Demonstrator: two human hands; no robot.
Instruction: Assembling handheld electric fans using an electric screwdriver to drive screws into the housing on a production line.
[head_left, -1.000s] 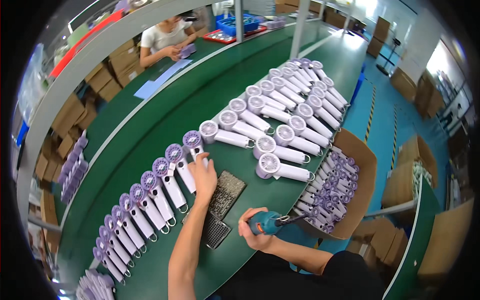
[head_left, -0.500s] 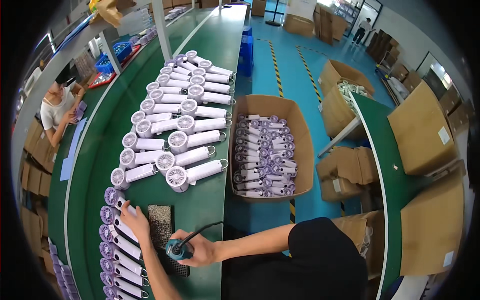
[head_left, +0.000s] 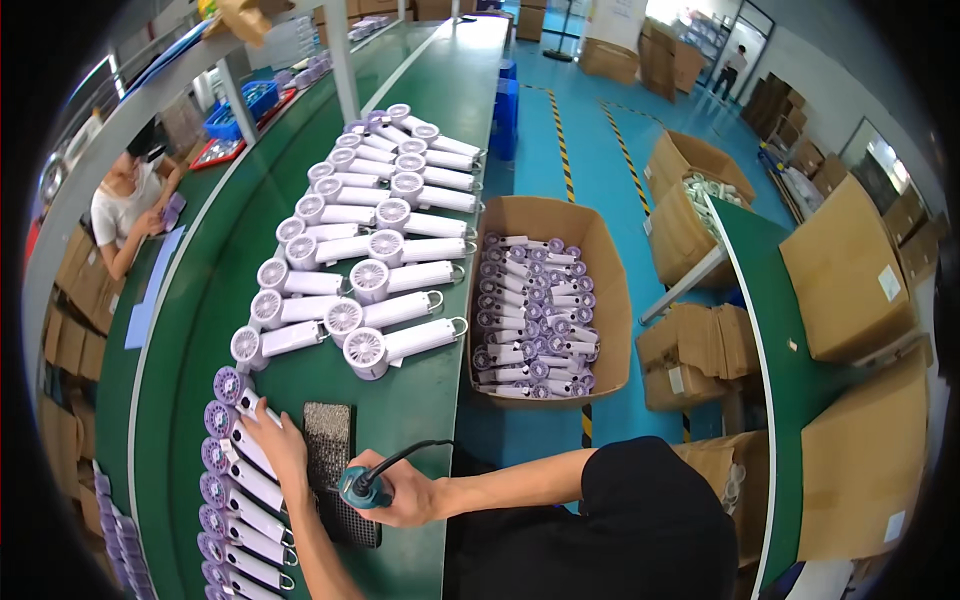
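My left hand (head_left: 277, 440) lies on the handle of a white-and-purple handheld fan (head_left: 247, 397), the farthest in the near row, its fingers closed round the handle. In my right hand (head_left: 410, 495) is a teal electric screwdriver (head_left: 366, 487) with a black cord, gripped end-up. Its tip is hidden below my hand. Under and beside the screwdriver sits a long dark tray (head_left: 328, 425) with a grid of small holes, its far part covered with small metallic pieces, likely screws. More fans (head_left: 243, 520) of the row lie left of my left forearm.
Beyond, many white fans (head_left: 400, 345) lie in rows on the green bench (head_left: 400, 410). To the right stands a carton (head_left: 612, 300) full of fans. A person (head_left: 130, 205) works across the bench at left. A green shelf (head_left: 765, 290) with cartons is at right.
The view has shifted slightly, so the bench things sit a little farther right. Both hands keep nearly the same places, the left on the fan and the right on the screwdriver.
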